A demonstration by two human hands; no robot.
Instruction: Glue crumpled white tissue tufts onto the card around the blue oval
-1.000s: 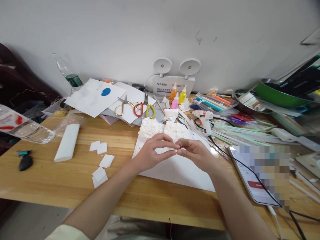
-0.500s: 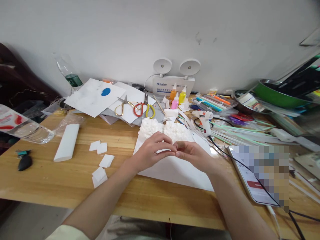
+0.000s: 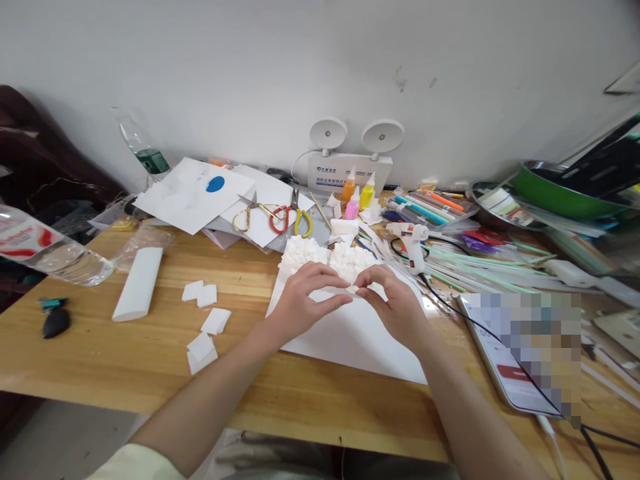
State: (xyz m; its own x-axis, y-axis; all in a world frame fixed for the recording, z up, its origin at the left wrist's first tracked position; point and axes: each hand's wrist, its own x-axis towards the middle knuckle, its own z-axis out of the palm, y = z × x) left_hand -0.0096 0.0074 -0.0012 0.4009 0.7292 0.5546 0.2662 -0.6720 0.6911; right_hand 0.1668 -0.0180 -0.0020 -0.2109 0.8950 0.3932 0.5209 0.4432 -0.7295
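Since the earlier frame, the left hand (image 3: pixel 306 297) has loosened and its pinch now gapes; the right hand (image 3: pixel 397 303) grips a tiny white scrap (image 3: pixel 354 289) (partly hidden) over the paper sheet (image 3: pixel 350 343), near the white clumps (image 3: pixel 304 252).

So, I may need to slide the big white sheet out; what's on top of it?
Two ruffled white clumps sit at the far end of the white sheet. The left hand and right hand block part of it; anything behind them can't be seen.

white crumpled paper (image 3: pixel 304 252), white paper squares (image 3: pixel 216 321); orange, pink and yellow bottles (image 3: pixel 352 208); yellow-brown, streakily grained table (image 3: pixel 100 360).
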